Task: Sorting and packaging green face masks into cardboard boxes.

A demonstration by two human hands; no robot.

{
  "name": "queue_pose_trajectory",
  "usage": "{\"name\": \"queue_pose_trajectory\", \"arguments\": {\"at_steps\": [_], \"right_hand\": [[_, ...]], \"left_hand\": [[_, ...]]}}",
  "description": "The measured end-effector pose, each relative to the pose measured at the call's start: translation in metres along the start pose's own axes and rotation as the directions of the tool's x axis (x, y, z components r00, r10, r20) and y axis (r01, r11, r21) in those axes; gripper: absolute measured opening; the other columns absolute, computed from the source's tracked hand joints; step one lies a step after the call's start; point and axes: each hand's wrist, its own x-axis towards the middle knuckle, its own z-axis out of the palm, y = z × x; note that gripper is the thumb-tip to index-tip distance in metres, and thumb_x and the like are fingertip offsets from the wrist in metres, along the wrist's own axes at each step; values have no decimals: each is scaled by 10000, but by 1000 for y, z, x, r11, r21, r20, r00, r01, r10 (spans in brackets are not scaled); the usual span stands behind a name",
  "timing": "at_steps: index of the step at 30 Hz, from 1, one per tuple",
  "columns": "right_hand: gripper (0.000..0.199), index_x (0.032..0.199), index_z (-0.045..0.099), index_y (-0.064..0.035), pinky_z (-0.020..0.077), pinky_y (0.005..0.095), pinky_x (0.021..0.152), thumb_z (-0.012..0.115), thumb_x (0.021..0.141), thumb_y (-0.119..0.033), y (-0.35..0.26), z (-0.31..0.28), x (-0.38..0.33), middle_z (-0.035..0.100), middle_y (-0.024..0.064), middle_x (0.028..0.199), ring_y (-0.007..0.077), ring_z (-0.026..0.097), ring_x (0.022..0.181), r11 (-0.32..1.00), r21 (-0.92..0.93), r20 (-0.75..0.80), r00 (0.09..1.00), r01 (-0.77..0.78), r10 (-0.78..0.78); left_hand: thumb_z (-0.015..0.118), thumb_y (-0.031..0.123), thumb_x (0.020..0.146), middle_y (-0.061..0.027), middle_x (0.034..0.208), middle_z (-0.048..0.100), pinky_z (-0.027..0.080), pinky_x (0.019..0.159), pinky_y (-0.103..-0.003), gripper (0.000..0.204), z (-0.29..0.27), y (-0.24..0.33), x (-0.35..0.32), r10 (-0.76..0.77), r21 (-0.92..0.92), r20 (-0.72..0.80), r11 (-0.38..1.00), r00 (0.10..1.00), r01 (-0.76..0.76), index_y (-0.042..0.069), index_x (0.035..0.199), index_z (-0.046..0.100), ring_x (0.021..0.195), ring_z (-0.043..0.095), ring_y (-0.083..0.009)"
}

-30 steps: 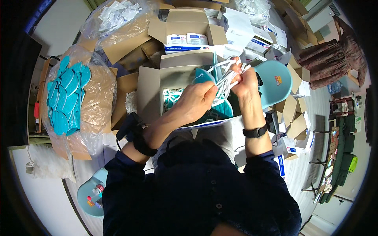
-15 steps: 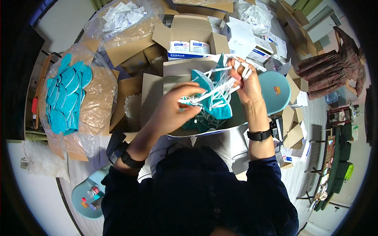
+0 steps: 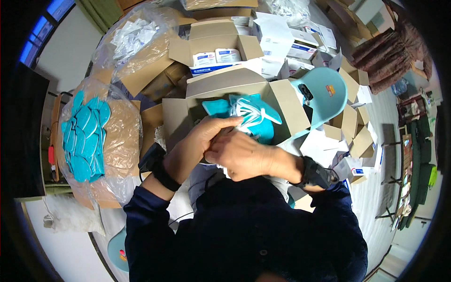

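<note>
A bunch of teal face masks (image 3: 263, 130) with white elastic straps (image 3: 248, 109) sits over the open cardboard box (image 3: 223, 88) in front of me. My left hand (image 3: 202, 136) is closed at the near end of the bunch, its thumb and finger around the gathered straps. Crossing in front of it, my right hand (image 3: 246, 155) is curled into a fist, with a bit of white strap showing below its fingers. The hands overlap, so their fingertips are partly hidden. Each wrist wears a black band with a small device.
To the left, teal mask pieces (image 3: 87, 136) are heaped on a plastic-wrapped carton (image 3: 123, 136). Behind stands an open box (image 3: 211, 35) of white packets. A light-blue plastic chair (image 3: 324, 96) holds small black items at right, near opened cartons (image 3: 350, 117). Another person (image 3: 385, 51) stands far right.
The masks were raised with loose, tangled straps; now they are lower over the box with the straps gathered. My right hand has come down and left, across my left hand. The view has shifted slightly.
</note>
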Motion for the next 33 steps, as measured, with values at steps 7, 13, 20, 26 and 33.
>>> {"name": "queue_pose_trajectory", "arguments": {"at_steps": [7, 13, 20, 26, 33], "right_hand": [[186, 877, 647, -43, 422, 368, 913, 603, 716, -125, -19, -7, -37, 594, 104, 1042, 231, 565, 989, 945, -314, -280, 960, -86, -6], [299, 1025, 644, -21, 472, 381, 920, 652, 729, -65, -13, -36, -65, 569, 165, 1232, 316, 606, 1037, 945, -71, -622, 754, -321, 209], [660, 1290, 442, 51, 496, 339, 828, 786, 782, -192, 36, -29, -44, 598, 184, 1130, 249, 599, 1010, 702, 560, -610, 354, -441, 709], [397, 1045, 603, 2, 471, 241, 689, 818, 714, -42, 51, -24, -52, 612, 23, 831, 93, 557, 771, 584, 800, -512, 348, -141, 785], [172, 905, 616, -35, 470, 207, 681, 731, 783, 6, 54, -32, -59, 646, 16, 804, 67, 585, 728, 447, 886, -457, 392, 124, 798]], "left_hand": [[708, -45, 775, -59, 1065, 640, 511, 800, -315, 394, -1, -8, 5, 747, 17, -77, 663, 660, -748, 54, 1140, 599, 927, 624, -156], [724, -16, 773, -58, 1123, 633, 485, 877, -326, 436, 2, -4, -1, 915, 154, -111, 402, 388, -903, 37, 1180, 578, 997, 605, -157], [602, -95, 796, -110, 1181, 593, 485, 915, -356, 472, 13, -19, 5, 841, 101, -129, 538, 525, -837, 23, 1246, 521, 1042, 605, -212], [622, -10, 843, -147, 1210, 584, 488, 953, -394, 471, 31, -10, -23, 608, -112, 80, 793, 790, -599, 29, 1290, 478, 1086, 603, -255], [602, 185, 939, -133, 1282, 535, 456, 990, -391, 448, 36, -10, -10, 686, -190, 34, 719, 727, -669, 16, 1321, 439, 1156, 552, -242]]}}
